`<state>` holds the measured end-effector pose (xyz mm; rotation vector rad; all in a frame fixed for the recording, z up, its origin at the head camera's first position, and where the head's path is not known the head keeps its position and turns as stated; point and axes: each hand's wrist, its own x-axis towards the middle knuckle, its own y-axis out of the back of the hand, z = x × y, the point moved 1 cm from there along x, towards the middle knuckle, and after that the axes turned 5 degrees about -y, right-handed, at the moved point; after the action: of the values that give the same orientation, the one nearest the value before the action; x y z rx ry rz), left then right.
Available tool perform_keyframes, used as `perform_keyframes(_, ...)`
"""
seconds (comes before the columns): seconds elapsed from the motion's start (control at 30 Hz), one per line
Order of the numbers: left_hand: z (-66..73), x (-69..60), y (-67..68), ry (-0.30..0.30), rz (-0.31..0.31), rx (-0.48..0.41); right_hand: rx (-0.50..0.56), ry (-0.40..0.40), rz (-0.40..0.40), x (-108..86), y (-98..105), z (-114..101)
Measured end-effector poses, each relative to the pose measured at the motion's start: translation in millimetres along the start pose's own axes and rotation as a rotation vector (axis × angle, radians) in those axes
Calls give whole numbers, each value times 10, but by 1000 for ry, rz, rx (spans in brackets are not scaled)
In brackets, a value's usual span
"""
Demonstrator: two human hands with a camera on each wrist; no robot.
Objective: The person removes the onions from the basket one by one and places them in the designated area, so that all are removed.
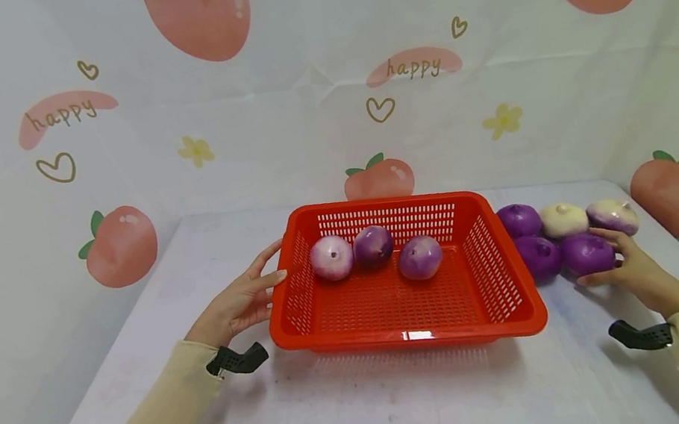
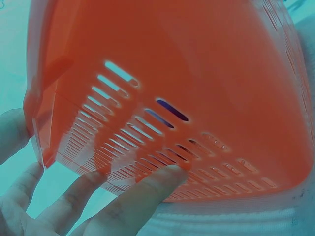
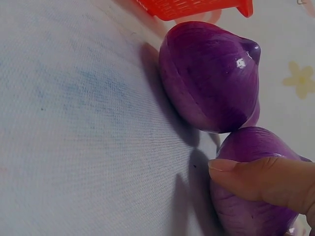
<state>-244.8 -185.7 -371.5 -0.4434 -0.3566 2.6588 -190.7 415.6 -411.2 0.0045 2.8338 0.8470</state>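
Head view: your left hand point(image 1: 230, 311) is at the left end of the red basket point(image 1: 362, 340), fingers apart and fairly straight, touching rather than clamped. Your right hand point(image 1: 637, 269) is clamped on a purple onion point(image 1: 586, 254), thumb on the near side, fingers on the far side; that onion sits on the bench point(image 1: 376, 418), right of the basket. Inside, seen in full only here: a pale onion point(image 1: 332, 257), a dark onion point(image 1: 373, 246) and a mottled onion point(image 1: 420, 258).

Left wrist view: your fingertips meet the slotted outer wall and rim; purple shows through two slots.

Right wrist view: your thumb crosses the held onion; your other fingers are hidden. The neighbouring onion point(image 3: 211, 78) shows its pointed tip side-on.
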Motion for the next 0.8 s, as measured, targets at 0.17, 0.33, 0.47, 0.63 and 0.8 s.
perform_keyframes(0.17, 7, 11, -12, 1, 5, -11, -8, 30, 11, 1, -3, 15)
perform_keyframes(0.33, 8, 6, -12, -3, -3, -3, -7, 20, 1, 6, -3, 19)
perform_keyframes(0.47, 8, -5, -12, -7, -8, 0, 1, 7, -13, 7, 2, 14)
perform_keyframes(0.63, 7, 1, -12, -3, -6, -10, 0, -1, -21, 1, 9, 3)
perform_keyframes(0.8, -1, 20, -8, -6, -22, -4, 1, -19, -18, -8, 23, -32)
